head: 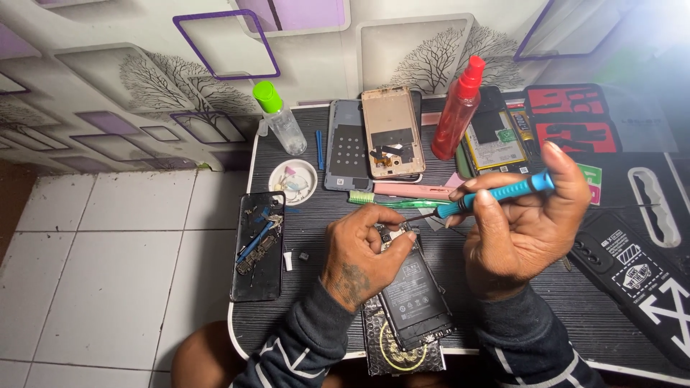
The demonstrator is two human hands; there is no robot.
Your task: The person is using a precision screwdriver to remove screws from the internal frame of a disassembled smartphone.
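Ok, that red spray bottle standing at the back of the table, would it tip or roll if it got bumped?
The red spray bottle is tall and narrow on a small base, so it probably tips easily. Its round body would likely roll once down. It looks like thin plastic, so probably light, and the phone back cover beside it might stop it.

Lit brightly and evenly from above, with strong white glare washing out the upper right corner. Shadows soft and short beneath the hands. Sharp in the centre; bent and stretched toward the edges by wide-angle distortion. Slight softness on the right border.
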